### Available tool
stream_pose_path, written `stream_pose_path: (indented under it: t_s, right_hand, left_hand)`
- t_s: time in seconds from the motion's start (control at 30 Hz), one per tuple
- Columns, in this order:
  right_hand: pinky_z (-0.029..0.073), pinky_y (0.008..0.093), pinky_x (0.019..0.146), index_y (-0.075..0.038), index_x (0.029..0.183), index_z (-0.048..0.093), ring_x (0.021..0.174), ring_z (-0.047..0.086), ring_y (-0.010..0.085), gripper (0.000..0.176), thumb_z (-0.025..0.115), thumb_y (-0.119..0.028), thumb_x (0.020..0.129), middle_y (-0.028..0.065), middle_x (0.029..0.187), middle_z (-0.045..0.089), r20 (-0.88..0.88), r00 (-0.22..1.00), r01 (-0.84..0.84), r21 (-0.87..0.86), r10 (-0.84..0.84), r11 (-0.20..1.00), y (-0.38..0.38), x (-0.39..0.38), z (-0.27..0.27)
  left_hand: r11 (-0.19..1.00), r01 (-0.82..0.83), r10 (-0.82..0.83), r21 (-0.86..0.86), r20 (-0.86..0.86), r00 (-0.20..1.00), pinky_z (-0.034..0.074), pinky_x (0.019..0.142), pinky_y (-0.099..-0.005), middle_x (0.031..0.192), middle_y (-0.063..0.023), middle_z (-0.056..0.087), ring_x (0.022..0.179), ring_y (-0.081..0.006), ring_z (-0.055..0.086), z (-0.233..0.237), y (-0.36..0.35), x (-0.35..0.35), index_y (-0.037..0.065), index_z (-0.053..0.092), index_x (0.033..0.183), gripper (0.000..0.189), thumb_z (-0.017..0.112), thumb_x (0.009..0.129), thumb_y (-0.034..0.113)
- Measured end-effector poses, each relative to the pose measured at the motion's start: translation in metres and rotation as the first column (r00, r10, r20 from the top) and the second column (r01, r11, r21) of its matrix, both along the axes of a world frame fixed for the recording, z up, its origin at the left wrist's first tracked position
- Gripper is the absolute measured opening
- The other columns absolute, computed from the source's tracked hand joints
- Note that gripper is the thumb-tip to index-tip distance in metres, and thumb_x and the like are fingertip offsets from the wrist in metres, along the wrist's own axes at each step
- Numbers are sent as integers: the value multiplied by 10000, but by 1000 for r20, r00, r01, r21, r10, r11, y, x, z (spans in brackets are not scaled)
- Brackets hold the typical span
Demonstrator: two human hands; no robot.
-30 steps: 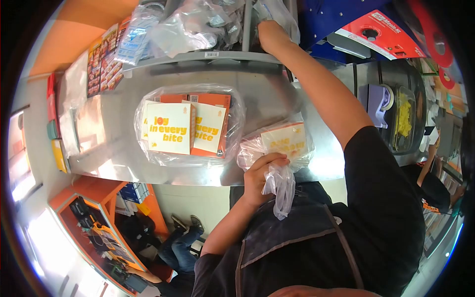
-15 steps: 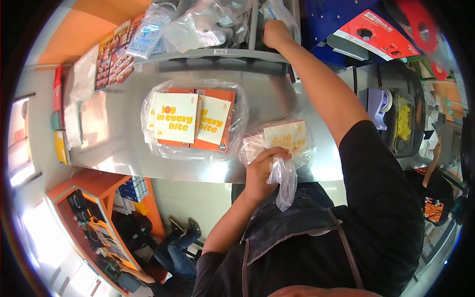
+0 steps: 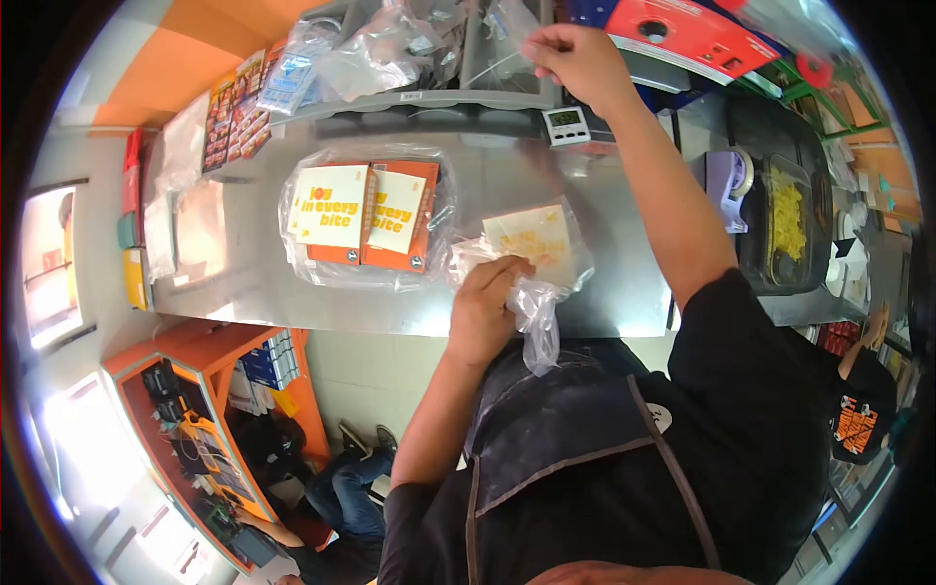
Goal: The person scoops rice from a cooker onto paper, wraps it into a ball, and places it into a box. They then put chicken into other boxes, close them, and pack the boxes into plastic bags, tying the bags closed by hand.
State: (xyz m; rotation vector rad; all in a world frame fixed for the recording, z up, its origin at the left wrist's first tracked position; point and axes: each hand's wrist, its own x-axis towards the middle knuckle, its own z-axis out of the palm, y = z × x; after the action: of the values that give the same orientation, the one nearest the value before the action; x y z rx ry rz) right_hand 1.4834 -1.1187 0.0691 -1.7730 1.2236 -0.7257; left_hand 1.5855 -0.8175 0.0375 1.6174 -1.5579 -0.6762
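My left hand (image 3: 487,302) is closed around the gathered neck of a clear plastic bag (image 3: 539,327) near the counter's front edge. Inside that bag lies a white box with yellow lettering (image 3: 526,239). Over the right end of the grey bin, my right hand (image 3: 580,66) pinches a thin white strip (image 3: 499,68) between thumb and fingers; its exact kind is too small to make out. Left of my left hand, another clear bag (image 3: 444,210) surrounds orange boxes (image 3: 336,255) and white boxes (image 3: 331,205) reading "joy in every bite".
A grey divided bin (image 3: 409,97) full of plastic bags stands along the back. Close to my right forearm are a small digital timer (image 3: 565,125) and a purple tape dispenser (image 3: 723,190). A container of yellow shreds (image 3: 788,219) stands farther right. Another person (image 3: 341,497) is at lower left.
My right hand has come out of the bin's right compartment, moving right with the thin white strip. My left hand still grips the bag neck. The view has shifted, uncovering the timer.
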Motion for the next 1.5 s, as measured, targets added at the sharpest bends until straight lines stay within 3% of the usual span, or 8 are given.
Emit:
stream_pose_path:
  t_s: [0.17,0.43,0.8,0.97,1.13,1.33,1.4,1.5]
  right_hand:
    - [487,237,649,-30,962,714,759,609,72,161,711,-177,896,0,886,682,479,878,-194,374,-10,907,81,-67,-24]
    - [491,271,679,-33,931,739,743,621,135,146,744,-148,842,59,849,683,327,876,-423,168,355,890,175,-70,-58]
    - [499,349,679,-67,1021,726,758,633,239,228,745,-161,814,93,894,654,313,940,-151,35,132,988,205,-72,-73]
    - [458,369,782,-114,1004,717,891,601,222,236,759,-188,785,35,1010,645,131,978,-33,-676,164,736,265,-53,-81]
    - [436,345,784,-127,1042,710,910,582,202,284,727,-145,760,-19,1053,644,83,996,50,-781,25,623,270,-32,-98]
    - [486,321,742,-58,988,724,811,624,203,158,698,-123,846,52,919,708,475,850,392,-278,-229,877,290,-11,-81]
    - [503,290,679,-30,1000,723,716,645,156,178,708,-148,867,100,836,716,635,545,432,348,-548,832,295,-5,-76]
    - [480,220,634,2,1020,720,699,603,45,206,724,-152,883,55,821,714,512,667,468,277,-541,839,301,-12,-60]
  left_hand:
    - [990,115,-74,-84,389,918,427,934,-396,1142,-75,661,1075,-260,593,-2,1,0,96,713,997,327,607,696,26]
    - [992,26,45,-125,530,847,426,981,-410,1229,-85,631,1159,-315,552,17,-2,-15,94,733,974,235,629,766,64]
    - [843,-9,2,538,14,1000,510,729,-311,818,-44,705,773,-146,667,39,-52,19,22,711,977,188,704,853,163]
    - [784,182,219,594,-538,814,533,755,-288,945,-60,690,852,-151,661,12,-57,34,18,669,1039,167,671,909,122]
    - [771,327,157,547,-660,734,554,808,-300,984,-83,682,944,-171,661,-4,-48,42,-16,637,1056,144,627,936,65]
    - [881,282,164,379,-805,570,563,826,-315,1050,-72,670,968,-172,653,-18,-31,31,13,639,1061,122,610,950,54]
    - [911,206,171,358,-782,599,562,855,-319,1087,-69,660,988,-170,646,-18,-25,26,20,635,1083,145,621,947,66]
    - [925,172,155,339,-749,645,559,874,-311,1086,-72,656,995,-165,641,-24,-23,26,11,629,1091,166,633,946,91]
